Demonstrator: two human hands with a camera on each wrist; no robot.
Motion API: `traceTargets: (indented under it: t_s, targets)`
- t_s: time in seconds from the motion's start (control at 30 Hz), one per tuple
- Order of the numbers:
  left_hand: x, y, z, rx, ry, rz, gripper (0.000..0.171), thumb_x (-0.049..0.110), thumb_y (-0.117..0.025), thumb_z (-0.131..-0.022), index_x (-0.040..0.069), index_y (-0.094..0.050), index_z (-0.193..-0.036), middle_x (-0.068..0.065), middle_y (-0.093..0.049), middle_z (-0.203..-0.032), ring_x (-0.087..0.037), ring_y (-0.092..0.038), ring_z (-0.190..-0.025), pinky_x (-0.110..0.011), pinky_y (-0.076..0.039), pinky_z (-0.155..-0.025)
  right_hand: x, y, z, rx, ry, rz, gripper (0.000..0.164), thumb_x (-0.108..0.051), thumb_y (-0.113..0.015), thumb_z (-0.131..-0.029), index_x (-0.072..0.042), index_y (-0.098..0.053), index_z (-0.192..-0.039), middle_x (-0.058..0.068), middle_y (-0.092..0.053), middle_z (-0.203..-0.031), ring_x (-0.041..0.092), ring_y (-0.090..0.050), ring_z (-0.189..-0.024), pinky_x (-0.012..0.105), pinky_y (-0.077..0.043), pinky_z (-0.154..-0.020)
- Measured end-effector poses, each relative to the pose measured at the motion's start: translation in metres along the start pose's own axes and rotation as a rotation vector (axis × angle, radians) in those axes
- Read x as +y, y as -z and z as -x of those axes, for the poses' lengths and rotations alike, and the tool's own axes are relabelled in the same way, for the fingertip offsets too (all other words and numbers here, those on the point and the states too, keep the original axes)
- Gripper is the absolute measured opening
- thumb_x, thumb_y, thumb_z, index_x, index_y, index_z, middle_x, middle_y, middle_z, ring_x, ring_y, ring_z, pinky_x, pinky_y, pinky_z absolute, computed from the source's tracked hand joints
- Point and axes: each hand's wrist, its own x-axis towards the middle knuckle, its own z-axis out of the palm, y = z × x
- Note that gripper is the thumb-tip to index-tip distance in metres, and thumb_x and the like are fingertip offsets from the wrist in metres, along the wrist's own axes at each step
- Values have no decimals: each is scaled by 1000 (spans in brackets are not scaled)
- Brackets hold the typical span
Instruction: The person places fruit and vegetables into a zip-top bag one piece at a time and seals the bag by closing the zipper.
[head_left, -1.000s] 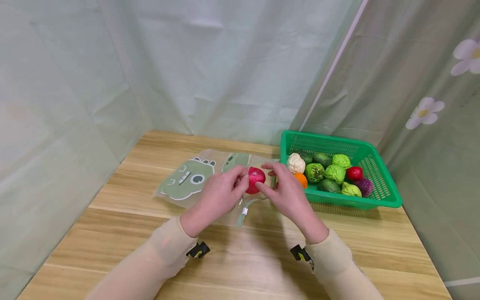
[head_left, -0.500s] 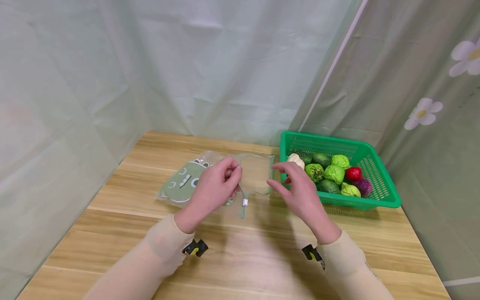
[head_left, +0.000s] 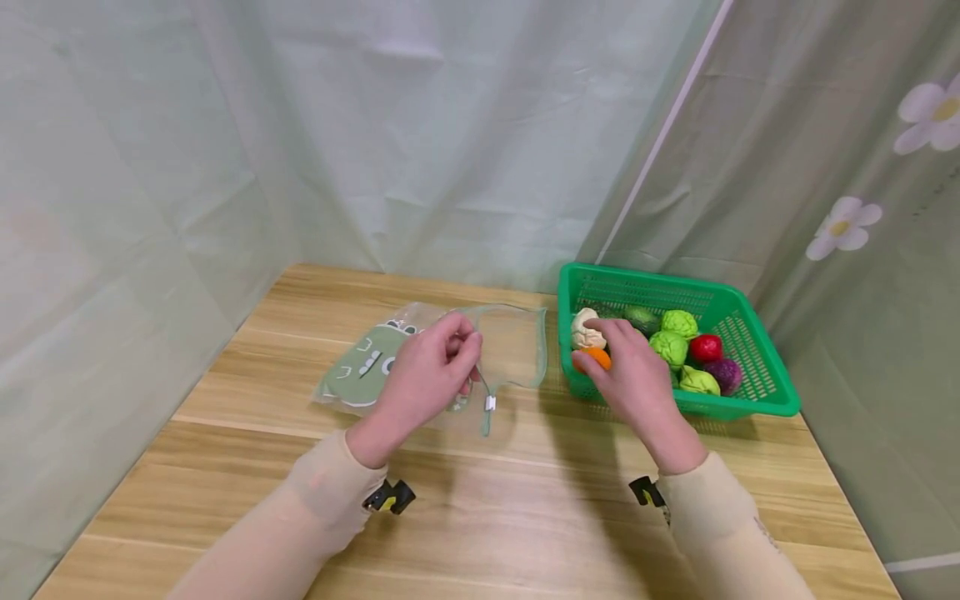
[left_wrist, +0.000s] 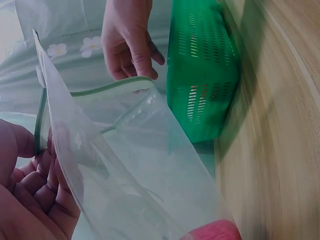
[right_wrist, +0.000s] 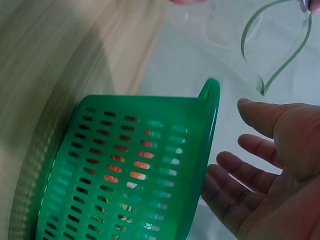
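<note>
My left hand (head_left: pixel 431 367) pinches the mouth edge of a clear zip bag (head_left: pixel 513 346) with a green cartoon monster print and a white slider (head_left: pixel 490 403). In the left wrist view the bag's mouth gapes, and a round red fruit or vegetable (left_wrist: pixel 216 231) lies low inside it. My right hand (head_left: pixel 633 379) hovers over the left end of a green plastic basket (head_left: pixel 765 350), thumb and fingers apart. Beneath its fingertips are an orange (head_left: pixel 595 358) and a cream-coloured wrinkled vegetable (head_left: pixel 587 329). The right wrist view shows the right fingers (right_wrist: pixel 245 172) beside the basket rim.
Also in the basket are green cabbages (head_left: pixel 670 348), a dark green avocado (head_left: pixel 642 318), a red vegetable (head_left: pixel 707 347) and a purple one (head_left: pixel 725 375). The basket stands on the right of the wooden table (head_left: pixel 480 517). Pale curtains (head_left: pixel 465 150) hang close behind.
The red fruit or vegetable, held between the hands earlier, has gone into the bag. My right hand has let go and moved right over the basket. The left keeps hold of the bag.
</note>
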Motion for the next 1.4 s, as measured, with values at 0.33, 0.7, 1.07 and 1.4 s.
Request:
traceTargets:
  t_s: [0.33, 0.7, 1.07, 1.4]
  targets:
    - [2, 2, 0, 0, 11, 9, 14, 16, -61, -111, 14, -65, -99, 5, -70, -67, -18, -67, -53, -29, -48, -43, 11, 4, -5, -67, -68, 85, 54, -35, -78, -106, -8, -63, -150, 21, -67, -141, 44, -67, -122, 65, -60, -85]
    - [3, 2, 0, 19, 4, 55, 12, 15, -61, -112, 11, -65, -101, -1, -72, -70, -19, -68, -55, -31, -55, -49, 21, 3, -16, -241, -171, 137, 53, -40, -74, -107, -7, -64, -148, 24, -68, -139, 43, -71, -107, 61, -59, -82]
    - [3, 3, 0, 22, 5, 81, 12, 17, -61, -113, 11, -64, -103, -5, -76, -75, -19, -69, -57, -31, -54, -50, 24, 6, -26, -368, -204, 155, 43, -46, -75, -105, -10, -72, -127, 6, -70, -94, 27, -61, -77, 43, -47, -63]
    - [3, 2, 0, 27, 2, 107, 9, 15, -62, -113, 13, -63, -104, 4, -75, -74, -20, -71, -57, -32, -57, -50, 26, 6, -31, -419, -220, 163, 52, -52, -76, -102, -7, -72, -128, 13, -77, -106, 31, -67, -82, 50, -55, -68]
